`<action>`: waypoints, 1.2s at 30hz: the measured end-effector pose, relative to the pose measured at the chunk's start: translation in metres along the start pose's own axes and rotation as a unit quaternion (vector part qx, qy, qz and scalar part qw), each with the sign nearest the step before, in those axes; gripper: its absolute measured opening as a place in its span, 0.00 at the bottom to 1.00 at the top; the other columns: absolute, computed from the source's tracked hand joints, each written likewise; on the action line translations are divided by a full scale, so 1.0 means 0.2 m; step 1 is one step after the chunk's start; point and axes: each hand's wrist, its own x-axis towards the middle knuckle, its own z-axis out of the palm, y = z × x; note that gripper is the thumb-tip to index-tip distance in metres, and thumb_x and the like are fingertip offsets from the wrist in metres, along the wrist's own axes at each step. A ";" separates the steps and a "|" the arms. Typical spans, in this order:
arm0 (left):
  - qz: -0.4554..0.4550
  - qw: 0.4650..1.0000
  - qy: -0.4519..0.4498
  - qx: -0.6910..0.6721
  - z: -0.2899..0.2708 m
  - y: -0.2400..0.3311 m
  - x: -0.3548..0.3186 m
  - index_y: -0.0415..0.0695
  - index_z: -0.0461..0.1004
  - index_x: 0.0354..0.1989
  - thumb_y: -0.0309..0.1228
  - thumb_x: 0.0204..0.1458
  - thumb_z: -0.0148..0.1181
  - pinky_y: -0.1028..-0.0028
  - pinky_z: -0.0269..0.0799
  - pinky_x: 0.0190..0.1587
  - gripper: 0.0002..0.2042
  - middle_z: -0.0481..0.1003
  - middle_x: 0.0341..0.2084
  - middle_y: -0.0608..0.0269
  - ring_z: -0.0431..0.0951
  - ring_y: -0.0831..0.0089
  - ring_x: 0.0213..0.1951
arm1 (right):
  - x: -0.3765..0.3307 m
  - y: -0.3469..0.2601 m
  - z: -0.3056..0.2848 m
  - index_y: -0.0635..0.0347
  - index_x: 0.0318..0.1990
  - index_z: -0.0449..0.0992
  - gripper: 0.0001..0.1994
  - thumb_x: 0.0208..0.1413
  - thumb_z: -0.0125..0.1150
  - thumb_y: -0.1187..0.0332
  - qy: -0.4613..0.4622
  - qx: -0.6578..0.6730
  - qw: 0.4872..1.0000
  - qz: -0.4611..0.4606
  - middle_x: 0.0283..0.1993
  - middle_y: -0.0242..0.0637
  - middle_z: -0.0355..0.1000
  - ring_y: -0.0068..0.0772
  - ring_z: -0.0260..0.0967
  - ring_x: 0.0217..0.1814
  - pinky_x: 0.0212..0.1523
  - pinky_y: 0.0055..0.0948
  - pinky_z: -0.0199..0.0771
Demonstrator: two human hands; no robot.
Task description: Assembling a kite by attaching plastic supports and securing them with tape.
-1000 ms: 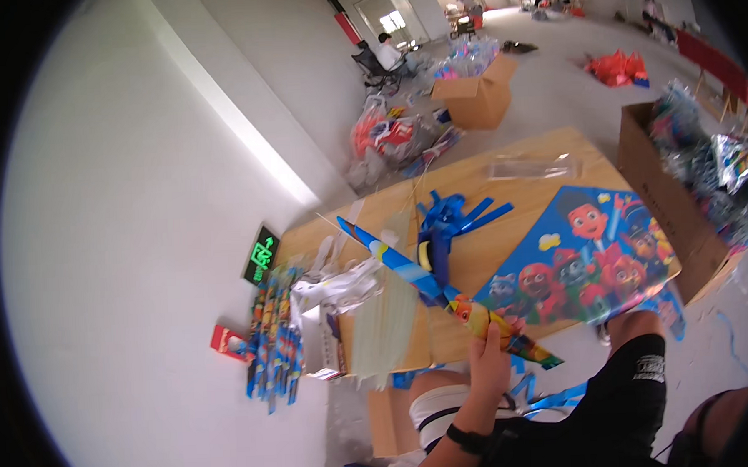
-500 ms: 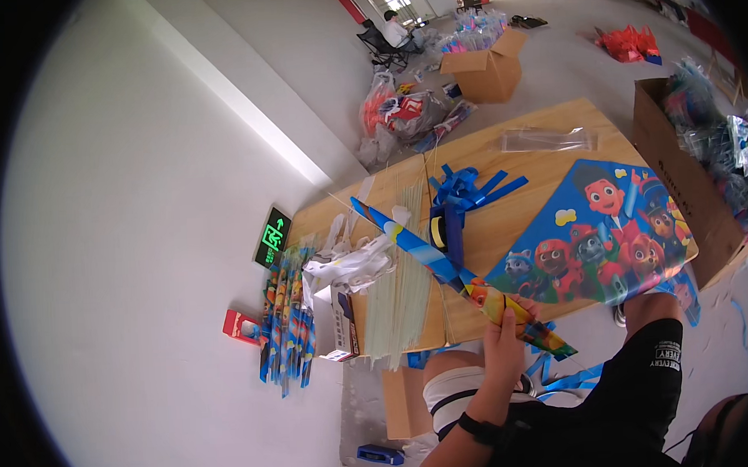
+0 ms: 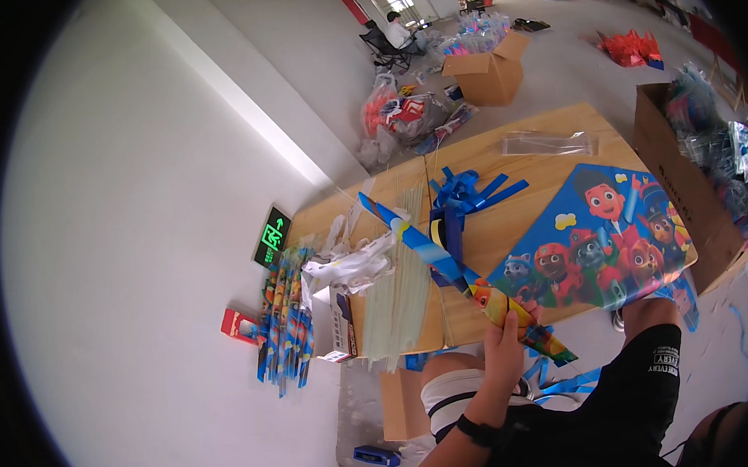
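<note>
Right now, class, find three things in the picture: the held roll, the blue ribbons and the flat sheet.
Held roll (image 3: 444, 265): head view, on its blue middle stretch.
Blue ribbons (image 3: 466, 194): head view, on the bunch's centre.
Flat sheet (image 3: 596, 245): head view, on its printed middle.

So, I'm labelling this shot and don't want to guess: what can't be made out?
Head view:
- Left hand: some fingers hidden behind the printed roll.
- Right hand: can't pick it out; hidden or out of frame.
- Blue holder: partly covered by the roll.
- Seated person: hands too small.
- Carton: packets inside blurred by shine.
</note>
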 end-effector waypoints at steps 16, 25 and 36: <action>0.070 0.951 -0.260 0.150 0.20 0.16 -0.11 0.33 0.60 0.72 0.28 0.73 0.39 0.57 0.56 0.74 0.22 0.63 0.72 0.41 0.57 0.53 0.77 | -0.33 0.45 0.58 0.61 0.54 0.79 0.18 0.61 0.73 0.62 -0.298 0.062 0.818 0.488 0.40 0.38 0.81 0.25 0.77 0.36 0.41 0.28 0.76; 0.081 0.949 -0.180 0.247 0.13 0.07 -0.06 0.31 0.66 0.68 0.20 0.65 0.59 0.71 0.74 0.59 0.22 0.76 0.57 0.51 0.79 0.69 0.56 | -0.42 0.50 0.55 0.62 0.48 0.83 0.13 0.63 0.72 0.63 -0.244 0.077 0.834 0.489 0.34 0.30 0.81 0.12 0.70 0.36 0.37 0.22 0.72; 0.108 0.957 -0.084 0.255 0.05 0.02 -0.07 0.37 0.74 0.48 0.24 0.63 0.66 0.81 0.74 0.42 0.09 0.80 0.39 0.63 0.81 0.79 0.40 | -0.32 0.38 0.48 0.61 0.53 0.77 0.15 0.61 0.70 0.68 -0.163 0.123 0.922 0.328 0.46 0.43 0.76 0.39 0.75 0.51 0.51 0.37 0.77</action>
